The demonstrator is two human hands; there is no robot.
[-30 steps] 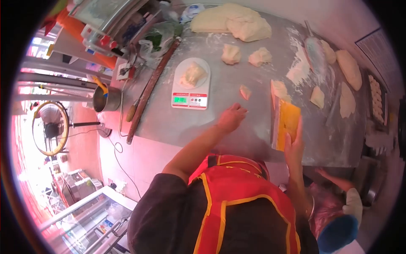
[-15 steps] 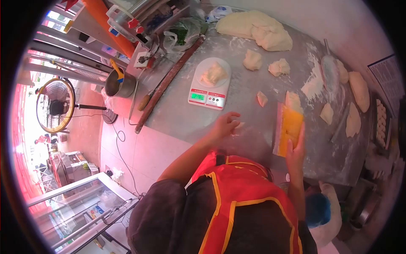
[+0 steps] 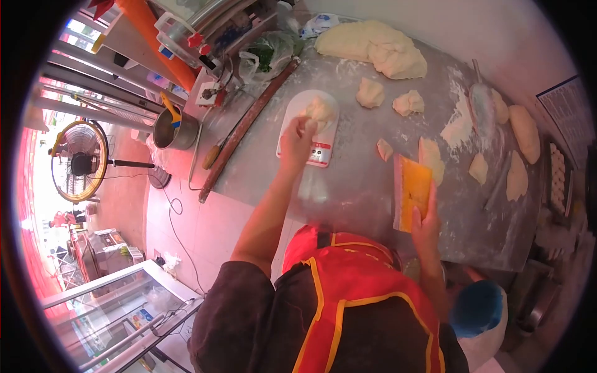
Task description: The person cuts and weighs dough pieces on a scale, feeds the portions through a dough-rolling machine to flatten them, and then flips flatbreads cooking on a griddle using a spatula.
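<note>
My left hand (image 3: 297, 142) is over the white scale (image 3: 322, 157), its fingers pinched together at the edge of the dough lump (image 3: 318, 114) on the scale's pan. Whatever the fingertips hold is too small to make out. My right hand (image 3: 425, 219) grips a yellow dough scraper (image 3: 415, 186), held upright just left of a cut dough strip (image 3: 431, 160). A small dough scrap (image 3: 384, 150) lies between the scale and the scraper. Two dough lumps (image 3: 370, 92) (image 3: 408, 103) sit behind it, in front of the large dough mass (image 3: 379, 50).
A long wooden rod (image 3: 249, 118) lies left of the scale, near a bag of greens (image 3: 266, 56). Flour (image 3: 459, 121), a clear-looking scoop (image 3: 482, 109) and more dough pieces (image 3: 525, 133) are at the right. A person in a blue cap (image 3: 477, 309) is at the lower right.
My left hand has moved from the table's front area up and left onto the scale, now covering its display. The scraper in my right hand has shifted slightly left, away from the dough strip.
</note>
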